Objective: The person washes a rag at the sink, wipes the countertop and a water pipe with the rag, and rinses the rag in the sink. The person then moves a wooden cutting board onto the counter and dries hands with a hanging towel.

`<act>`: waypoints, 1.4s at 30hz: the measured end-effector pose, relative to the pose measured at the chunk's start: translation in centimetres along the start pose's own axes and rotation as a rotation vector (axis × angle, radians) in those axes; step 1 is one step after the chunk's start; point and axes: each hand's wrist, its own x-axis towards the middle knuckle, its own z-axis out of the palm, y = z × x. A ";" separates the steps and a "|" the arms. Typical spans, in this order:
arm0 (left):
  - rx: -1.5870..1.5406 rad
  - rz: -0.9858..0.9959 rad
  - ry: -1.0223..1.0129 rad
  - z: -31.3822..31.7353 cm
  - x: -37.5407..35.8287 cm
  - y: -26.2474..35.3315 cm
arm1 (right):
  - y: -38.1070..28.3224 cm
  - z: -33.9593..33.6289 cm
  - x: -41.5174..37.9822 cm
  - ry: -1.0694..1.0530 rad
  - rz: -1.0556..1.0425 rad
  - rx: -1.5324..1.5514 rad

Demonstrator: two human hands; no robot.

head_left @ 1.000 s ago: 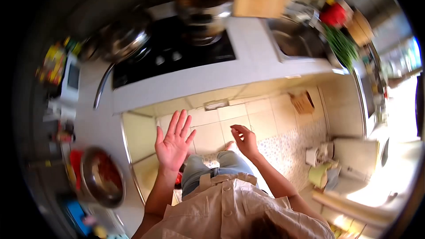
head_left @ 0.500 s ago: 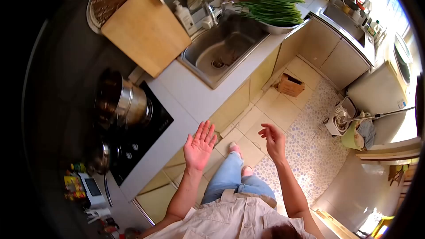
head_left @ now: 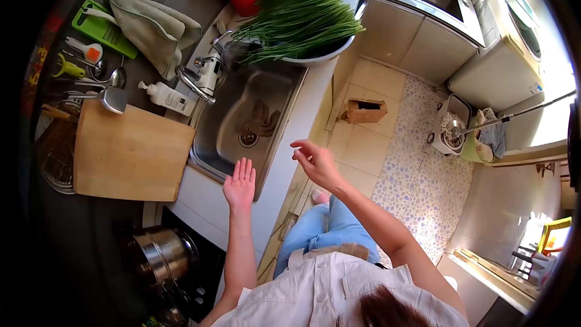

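My left hand (head_left: 239,184) is palm up with its fingers stretched out, over the near edge of the steel sink (head_left: 203,172), holding nothing. To its right, my right hand (head_left: 317,162) hangs in the air in front of the counter edge, fingers loosely bent and apart, with nothing in it. In the sink, something brownish (head_left: 264,120) lies by the drain; I cannot make out what it is. A large bunch of long green stalks, like chives (head_left: 296,21), lies in a white basin (head_left: 330,53) beyond the sink. The faucet (head_left: 200,82) stands at the sink's left side.
A wooden cutting board (head_left: 130,151) leans left of the sink, beside a white pump bottle (head_left: 169,98). A steel pot (head_left: 163,254) stands on the black stove (head_left: 209,266). On the floor are a cardboard box (head_left: 365,111) and a mop bucket (head_left: 449,127).
My view has turned and moved toward the sink. Both hands have come from beside the stove counter to the sink's front, still empty; the right is now closer to the counter.
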 end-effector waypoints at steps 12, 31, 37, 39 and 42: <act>-0.295 0.152 0.286 4.3 16.3 -0.2 | 3.7 13.6 31.3 -0.310 -0.501 -0.172; -0.390 0.259 0.113 6.1 24.7 1.6 | 1.8 25.6 45.0 0.257 -0.096 0.040; -0.141 0.264 0.027 3.6 27.2 0.9 | 9.2 20.0 29.3 -0.594 0.152 0.097; -0.040 0.183 0.073 2.8 27.8 0.3 | 9.5 21.6 25.8 -0.506 -0.065 -0.422; -0.033 0.250 0.397 3.4 28.3 -2.1 | 15.9 19.9 27.6 -0.859 -0.120 -0.338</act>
